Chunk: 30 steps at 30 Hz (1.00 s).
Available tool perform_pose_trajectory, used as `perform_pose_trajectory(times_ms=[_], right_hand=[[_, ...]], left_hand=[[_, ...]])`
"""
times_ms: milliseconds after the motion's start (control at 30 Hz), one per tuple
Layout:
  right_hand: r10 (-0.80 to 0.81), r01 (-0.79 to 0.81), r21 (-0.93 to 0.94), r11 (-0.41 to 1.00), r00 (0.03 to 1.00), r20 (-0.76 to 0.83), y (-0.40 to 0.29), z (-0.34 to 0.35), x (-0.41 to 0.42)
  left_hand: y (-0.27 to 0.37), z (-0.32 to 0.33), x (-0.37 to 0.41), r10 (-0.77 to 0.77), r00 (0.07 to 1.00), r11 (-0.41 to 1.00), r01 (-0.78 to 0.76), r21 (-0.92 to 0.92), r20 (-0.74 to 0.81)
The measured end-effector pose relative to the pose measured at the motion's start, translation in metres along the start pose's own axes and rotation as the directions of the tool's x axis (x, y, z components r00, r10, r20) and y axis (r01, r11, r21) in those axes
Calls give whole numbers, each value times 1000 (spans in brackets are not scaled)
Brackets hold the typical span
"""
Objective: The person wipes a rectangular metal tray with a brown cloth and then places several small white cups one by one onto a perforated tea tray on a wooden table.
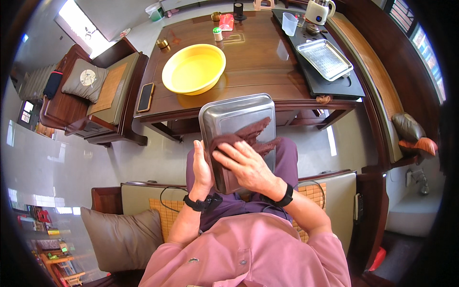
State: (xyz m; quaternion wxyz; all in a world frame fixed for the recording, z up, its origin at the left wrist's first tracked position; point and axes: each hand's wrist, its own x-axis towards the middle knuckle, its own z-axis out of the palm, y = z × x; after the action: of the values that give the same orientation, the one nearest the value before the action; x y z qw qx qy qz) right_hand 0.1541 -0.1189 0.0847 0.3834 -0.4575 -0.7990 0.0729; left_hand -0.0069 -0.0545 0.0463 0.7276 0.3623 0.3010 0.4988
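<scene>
A rectangular stainless steel tray (233,114) stands tilted over my lap, its flat outer side towards me. My left hand (203,168) grips its left edge, thumb up, the other fingers hidden behind it. Under my right hand (245,165) a dark brown cloth (252,132) is pressed against the metal, with its loose ends spread to the right. Beyond the tray, a yellow plastic basin (193,70) rests on the dark wooden table (258,79); it seems to hold water. A second metal tray (324,59), with a perforated insert, lies on the black tea tray (337,88) at the right.
A smartphone (146,97) lies at the table's left edge. Farther back are a green-capped toothpick holder (217,34), a red packet (226,22), and a brass cup (162,43). A plastic jug (289,24) and an electric kettle (318,12) stand at the back right.
</scene>
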Motion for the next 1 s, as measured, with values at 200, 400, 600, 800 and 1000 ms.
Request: perform_pose_trajectory(times_ms=[200, 400, 600, 800, 1000], right_hand=[[-84, 96, -96, 991, 989, 122, -7, 12, -18], [-58, 67, -249, 966, 997, 43, 1, 14, -13], [-20, 12, -291, 957, 999, -25, 4, 7, 3], [45, -61, -358, 932, 998, -53, 6, -1, 11], [69, -115, -325, 939, 986, -150, 2, -7, 19]], left_hand=[[-7, -8, -2, -26, 1000, 992, 25, 127, 9], [-7, 8, -9, 154, 984, 835, -176, 522, 87], [-11, 4, -11, 159, 976, 814, -213, 540, 147], [-8, 4, -12, 193, 965, 712, -262, 651, 178], [-1, 8, -15, 221, 955, 646, -295, 704, 197]])
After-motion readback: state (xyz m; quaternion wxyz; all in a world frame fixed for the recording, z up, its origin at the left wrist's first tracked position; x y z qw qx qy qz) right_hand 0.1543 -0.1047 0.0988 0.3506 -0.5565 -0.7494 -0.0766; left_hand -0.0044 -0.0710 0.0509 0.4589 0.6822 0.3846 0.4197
